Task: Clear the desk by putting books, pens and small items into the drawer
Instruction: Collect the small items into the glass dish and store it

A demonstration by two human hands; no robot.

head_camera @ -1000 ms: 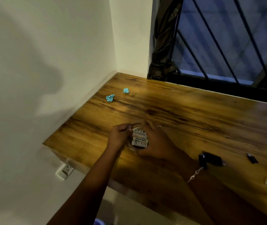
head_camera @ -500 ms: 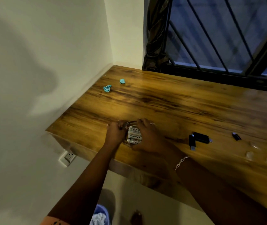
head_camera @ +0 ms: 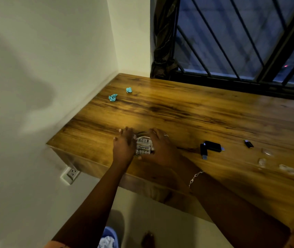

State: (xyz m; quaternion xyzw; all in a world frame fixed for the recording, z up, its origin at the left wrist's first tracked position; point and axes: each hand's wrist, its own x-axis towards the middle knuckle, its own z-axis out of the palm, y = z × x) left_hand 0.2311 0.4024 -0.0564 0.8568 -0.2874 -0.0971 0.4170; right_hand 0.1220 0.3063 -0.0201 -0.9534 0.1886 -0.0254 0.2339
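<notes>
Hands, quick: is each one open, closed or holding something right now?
Left hand: open, fingers straight, pressed against the side of the clear jar of batteries.
Right hand: closed, fingers curled round that jar.

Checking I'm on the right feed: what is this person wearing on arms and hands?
The left forearm and right forearm are bare. The right hand has a ring on one finger, and a thin silver-coloured chain bracelet sits at the right wrist. The left hand wears nothing visible. A peach-coloured edge at the left upper arm may be a sleeve.
</notes>
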